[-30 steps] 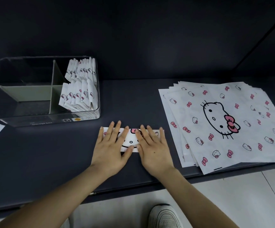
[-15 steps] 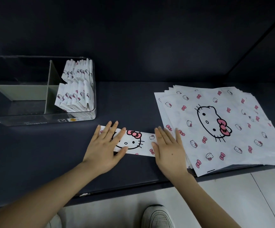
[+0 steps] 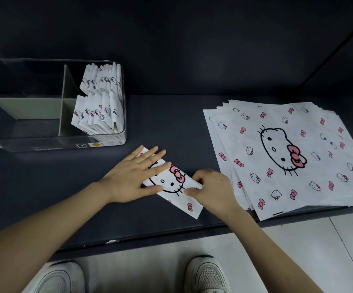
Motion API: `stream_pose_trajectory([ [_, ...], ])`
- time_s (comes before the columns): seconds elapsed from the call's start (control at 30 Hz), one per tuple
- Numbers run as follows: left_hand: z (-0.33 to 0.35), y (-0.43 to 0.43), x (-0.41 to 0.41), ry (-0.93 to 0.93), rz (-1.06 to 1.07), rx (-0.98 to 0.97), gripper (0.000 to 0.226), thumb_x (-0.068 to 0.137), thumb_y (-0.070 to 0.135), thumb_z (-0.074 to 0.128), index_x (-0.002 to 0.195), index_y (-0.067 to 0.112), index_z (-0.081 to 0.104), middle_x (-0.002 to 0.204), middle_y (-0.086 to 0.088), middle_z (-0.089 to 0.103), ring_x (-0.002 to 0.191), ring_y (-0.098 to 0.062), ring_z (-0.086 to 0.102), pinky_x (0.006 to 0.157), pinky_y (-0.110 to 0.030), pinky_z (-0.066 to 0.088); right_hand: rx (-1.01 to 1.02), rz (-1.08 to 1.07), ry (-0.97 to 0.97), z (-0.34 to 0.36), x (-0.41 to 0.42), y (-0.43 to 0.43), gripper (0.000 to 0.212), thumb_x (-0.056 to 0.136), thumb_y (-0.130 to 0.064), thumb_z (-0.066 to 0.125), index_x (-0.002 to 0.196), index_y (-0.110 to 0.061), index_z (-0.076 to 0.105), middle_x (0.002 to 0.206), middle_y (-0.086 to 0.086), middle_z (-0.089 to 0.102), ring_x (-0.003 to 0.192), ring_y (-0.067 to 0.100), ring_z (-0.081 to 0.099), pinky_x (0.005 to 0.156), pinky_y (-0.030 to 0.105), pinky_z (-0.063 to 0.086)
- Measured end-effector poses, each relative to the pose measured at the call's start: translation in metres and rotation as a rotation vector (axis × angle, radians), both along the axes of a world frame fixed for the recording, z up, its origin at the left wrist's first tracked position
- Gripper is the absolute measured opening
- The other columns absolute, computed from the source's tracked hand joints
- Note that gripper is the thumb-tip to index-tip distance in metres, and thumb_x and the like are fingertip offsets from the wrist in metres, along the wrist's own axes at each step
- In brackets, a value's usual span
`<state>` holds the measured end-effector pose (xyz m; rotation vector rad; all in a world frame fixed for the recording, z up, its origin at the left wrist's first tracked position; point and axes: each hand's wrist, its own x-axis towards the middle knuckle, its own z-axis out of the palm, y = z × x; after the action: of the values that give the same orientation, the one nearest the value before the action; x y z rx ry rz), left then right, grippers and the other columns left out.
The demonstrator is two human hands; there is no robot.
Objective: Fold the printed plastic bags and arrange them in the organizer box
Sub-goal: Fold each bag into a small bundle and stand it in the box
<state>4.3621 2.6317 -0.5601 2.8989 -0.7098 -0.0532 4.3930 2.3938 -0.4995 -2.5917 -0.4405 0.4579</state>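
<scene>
Unfolded stack [image 3: 277, 187] at right; organizer box [image 3: 44, 144] at left, folded bags in its right compartments. Between them the bag strip [image 3: 167, 182], level a moment ago, lies slanted on the shelf. The left hand [image 3: 133, 176] presses flat while the right hand [image 3: 213, 187] now pinches its edge, likely starting the cross-fold.

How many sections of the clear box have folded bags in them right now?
2. One row of folded bags stands in the far right section of the box; a second row stands in the near right section. Neither left section shows any.
</scene>
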Motion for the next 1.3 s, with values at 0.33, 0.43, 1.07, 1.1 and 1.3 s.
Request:
stream_pose_trajectory([
  [0.33, 0.015, -0.026, -0.031, -0.163, 0.123, -0.413, 0.056, 0.093, 0.048, 0.047, 0.139, 0.016, 0.050, 0.148, 0.000, 0.042, 0.142, -0.013, 0.028, 0.118, -0.031, 0.018, 0.546, -0.528, 0.465, -0.003, -0.027, -0.001, 0.015, 0.078, 0.005, 0.066, 0.070, -0.007, 0.065, 0.076, 0.009, 0.072, 0.067, 0.019, 0.066, 0.062, 0.028, 0.053],
  [0.43, 0.019, -0.046, -0.060, 0.064, 0.213, -0.781, 0.050, 0.085, 0.043, 0.058, 0.131, 0.022, 0.058, 0.138, 0.009, 0.054, 0.134, -0.001, 0.040, 0.112, -0.019, 0.028, 0.674, -0.674, 0.618, 0.000, -0.033, 0.002, 0.016, 0.077, 0.010, 0.066, 0.071, -0.004, 0.066, 0.074, 0.011, 0.071, 0.063, 0.020, 0.067, 0.063, 0.031, 0.057],
  [1.07, 0.036, -0.060, -0.047, 0.365, 0.746, -1.216, 0.020, 0.099, 0.022, 0.049, 0.096, 0.019, 0.068, 0.096, 0.015, 0.072, 0.085, 0.007, 0.061, 0.076, -0.009, 0.043, 0.556, -0.257, 0.337, 0.006, -0.012, 0.018, 0.010, 0.091, -0.020, 0.062, 0.099, -0.023, 0.068, 0.088, -0.010, 0.070, 0.073, -0.002, 0.062, 0.063, 0.015, 0.047],
  [1.1, 0.036, -0.059, -0.046, 0.357, 0.762, -1.189, 0.018, 0.099, 0.021, 0.049, 0.097, 0.017, 0.067, 0.094, 0.014, 0.072, 0.083, 0.005, 0.062, 0.074, -0.010, 0.043, 0.515, -0.281, 0.301, 0.002, -0.011, 0.020, 0.008, 0.092, -0.021, 0.062, 0.089, -0.019, 0.069, 0.081, -0.008, 0.070, 0.070, 0.001, 0.062, 0.063, 0.022, 0.048],
  [1.3, 0.035, -0.061, -0.044, 0.282, 0.838, -1.057, 0.006, 0.094, 0.016, 0.059, 0.098, 0.012, 0.059, 0.081, 0.007, 0.073, 0.076, -0.005, 0.064, 0.066, -0.012, 0.041, 0.148, -0.250, 0.100, -0.014, -0.004, 0.029, 0.032, 0.091, -0.035, 0.059, 0.071, -0.010, 0.067, 0.065, 0.001, 0.064, 0.058, 0.014, 0.051, 0.050, 0.023, 0.033],
])
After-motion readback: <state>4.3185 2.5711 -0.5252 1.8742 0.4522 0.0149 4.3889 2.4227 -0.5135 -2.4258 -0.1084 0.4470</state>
